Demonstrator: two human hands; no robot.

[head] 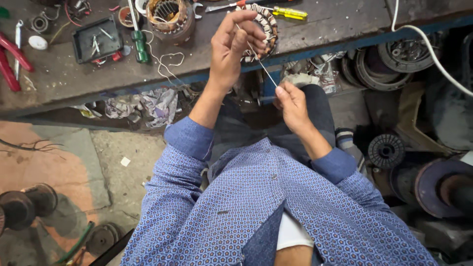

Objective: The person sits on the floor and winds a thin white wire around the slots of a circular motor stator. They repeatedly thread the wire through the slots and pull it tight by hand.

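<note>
My left hand (231,47) is raised over the workbench edge and grips a round wound motor stator (263,30) with copper coils and white ties. A thin white thread (261,64) runs taut from the stator down to my right hand (291,101), which pinches its lower end between thumb and fingers. Both forearms come out of rolled blue patterned sleeves. My lap in dark trousers lies below the hands.
The worn workbench (64,79) carries a second stator (170,17), a black tray of small parts (96,39), a green-handled screwdriver (140,44), a yellow-handled screwdriver (288,13) and red pliers (12,61). Rags hang under the bench. Motor parts and spools lie right.
</note>
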